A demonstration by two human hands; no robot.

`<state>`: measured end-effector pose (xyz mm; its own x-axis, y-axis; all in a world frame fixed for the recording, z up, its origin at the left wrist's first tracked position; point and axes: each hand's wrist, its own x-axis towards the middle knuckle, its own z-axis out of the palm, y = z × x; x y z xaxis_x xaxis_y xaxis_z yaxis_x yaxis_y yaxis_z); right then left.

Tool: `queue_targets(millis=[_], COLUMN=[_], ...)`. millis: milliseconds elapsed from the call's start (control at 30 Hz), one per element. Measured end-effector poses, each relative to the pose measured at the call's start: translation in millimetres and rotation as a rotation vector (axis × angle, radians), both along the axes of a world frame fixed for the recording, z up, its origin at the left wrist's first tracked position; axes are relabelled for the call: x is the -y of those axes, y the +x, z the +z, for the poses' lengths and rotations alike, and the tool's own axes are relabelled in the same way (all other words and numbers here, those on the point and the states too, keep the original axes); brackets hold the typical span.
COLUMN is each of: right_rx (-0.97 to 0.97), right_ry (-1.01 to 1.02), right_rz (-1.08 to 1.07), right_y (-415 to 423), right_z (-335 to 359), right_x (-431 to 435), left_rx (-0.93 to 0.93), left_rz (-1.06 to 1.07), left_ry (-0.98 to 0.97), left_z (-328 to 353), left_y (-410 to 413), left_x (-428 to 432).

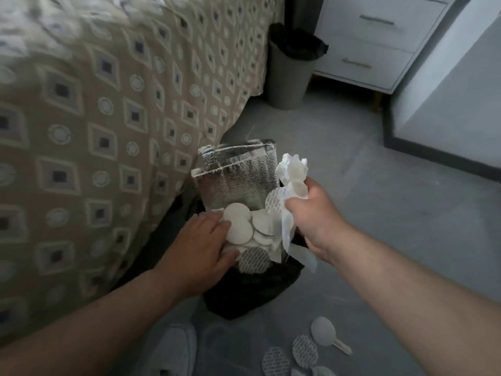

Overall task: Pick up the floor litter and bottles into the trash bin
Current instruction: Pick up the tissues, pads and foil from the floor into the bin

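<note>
White round discs (244, 226) fill a silver foil bag (238, 177) at frame centre; the left hand (206, 245) lies flat on them, fingers spread; the right hand (314, 221) grips crumpled tissue (294, 172) just right; the trash bin (291, 77) stands upper centre beside the bed (108, 118); more discs (303, 351) lie lower right.

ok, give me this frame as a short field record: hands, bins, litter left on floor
left hand: flat on the round pads piled in the near bin
right hand: shut on crumpled tissue
near bin: black liner, silver foil bag standing in it
far bin: grey, beside bed, by white drawers
floor litter: several round pads, lower right
</note>
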<state>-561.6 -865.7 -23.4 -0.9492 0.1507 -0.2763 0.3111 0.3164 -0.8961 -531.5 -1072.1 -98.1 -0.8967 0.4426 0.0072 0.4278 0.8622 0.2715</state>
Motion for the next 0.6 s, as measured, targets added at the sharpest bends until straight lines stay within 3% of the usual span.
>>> queue_targets(millis=[233,333,433,600], right_rx=[0.007,-0.012,0.162,0.203], right_ry=[0.806,0.832,0.867,0.881], right_rz=[0.399,0.634,0.807,0.867], right_y=[8.1,18.7,17.6,10.7], right_z=[-38.5,-47.2,-61.8,-50.9], right_x=[13.1,16.1,21.9,28.0], left_rx=[0.101,0.123,0.141,0.059], left_rz=[0.117,0.131,0.131,0.106], left_ry=[0.042,0.072,0.041,0.089], left_z=[-12.4,-11.8,-11.1,0.3], left_y=[11.2,10.6,11.5,16.1], left_x=[21.0,22.2,21.1,24.6])
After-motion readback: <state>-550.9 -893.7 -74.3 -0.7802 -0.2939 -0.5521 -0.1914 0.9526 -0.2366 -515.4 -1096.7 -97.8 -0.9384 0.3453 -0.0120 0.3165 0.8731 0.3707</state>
